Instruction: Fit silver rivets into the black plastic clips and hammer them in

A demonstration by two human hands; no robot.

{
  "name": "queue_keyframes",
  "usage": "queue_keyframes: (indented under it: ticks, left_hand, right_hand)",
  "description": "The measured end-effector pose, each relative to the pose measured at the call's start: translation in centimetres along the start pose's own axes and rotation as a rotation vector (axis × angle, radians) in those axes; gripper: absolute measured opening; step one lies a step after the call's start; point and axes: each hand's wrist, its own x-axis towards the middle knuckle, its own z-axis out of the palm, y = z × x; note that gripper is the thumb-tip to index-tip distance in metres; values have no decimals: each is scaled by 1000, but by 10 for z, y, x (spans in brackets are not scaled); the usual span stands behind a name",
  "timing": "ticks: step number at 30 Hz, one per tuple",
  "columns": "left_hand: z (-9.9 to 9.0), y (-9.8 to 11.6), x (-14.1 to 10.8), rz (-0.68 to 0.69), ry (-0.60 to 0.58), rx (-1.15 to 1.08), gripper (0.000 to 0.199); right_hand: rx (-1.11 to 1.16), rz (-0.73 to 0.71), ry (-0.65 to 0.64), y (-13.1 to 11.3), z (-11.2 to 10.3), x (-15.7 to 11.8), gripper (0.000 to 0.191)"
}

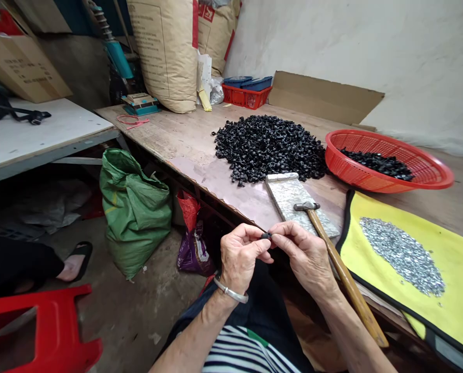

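My left hand (241, 254) and my right hand (303, 254) pinch a small black plastic clip (266, 235) between their fingertips, above the table's near edge. A hammer (342, 269) with a wooden handle rests its steel head on a pale stone slab (289, 199), just beyond my right hand. Farther off lies a large heap of black plastic clips (268, 147). A red plastic basket (429, 166) holds more of them. To the right, a pile of small silver nails (402, 256) lies on a yellow mat (452, 264). A metal bangle (230, 290) circles my left wrist.
The worktop is a worn wooden table (169, 134). A white table (48, 134) stands to the left. On the floor are a green sack (134, 212), a purple bag (192, 248), a red stool (40, 331) and another person's sandaled foot (75, 261). Paper sacks (165, 52) and a red crate (247, 96) stand behind.
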Motion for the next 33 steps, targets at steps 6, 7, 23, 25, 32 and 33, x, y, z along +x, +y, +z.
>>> queue_keyframes:
  ticks: [6, 7, 23, 25, 32, 33]
  left_hand:
    - [2, -2, -4, 18, -31, 73, 8]
    - [2, -2, -5, 19, -36, 86, 7]
    - [-1, -10, -7, -82, -233, -105, 11]
    - [0, -12, -7, -98, -245, -137, 11]
    - [6, -8, -10, -104, -284, -117, 9]
    - [7, -7, -10, -106, -283, -107, 9]
  right_hand:
    - [-27, -27, 1, -2, -4, -4, 10]
    - [-38, -39, -1, -2, -5, -4, 9]
    - [412, 361, -86, -3, -19, -11, 10]
    - [413, 365, -45, -2, -20, -13, 9]
    - [476, 414, 60, -1, -18, -14, 11]
    - [479, 413, 67, -1, -18, -15, 11]
